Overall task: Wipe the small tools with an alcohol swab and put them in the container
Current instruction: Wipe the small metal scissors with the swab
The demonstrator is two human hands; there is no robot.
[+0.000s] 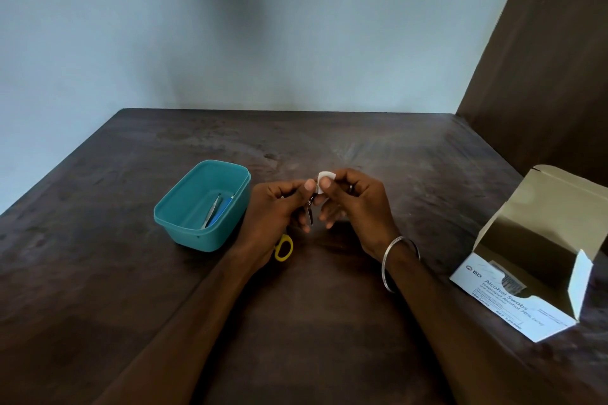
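Both forearms reach in from the near edge of the dark wooden table (329, 141) and meet over its middle, raised clear of the surface. The left hand (276, 207) is curled closed around a small pair of scissors (309, 212), its thumb pressed near the pivot, the metal blades pointing down between the two hands and a yellow handle loop (283, 247) showing below the palm. The right hand (355, 204), wrist bent inward and wearing a metal bangle (394, 260), pinches a white alcohol swab (324, 178) between thumb and forefinger against the scissors' upper part, the remaining fingers loosely curled beneath. Just left of the left hand sits the teal plastic container (184, 217), holding metal tweezers (212, 210) and a blue item that is too small to identify. Near the table's right edge stands an open Alcohol Swabs box (513, 302), flaps raised.
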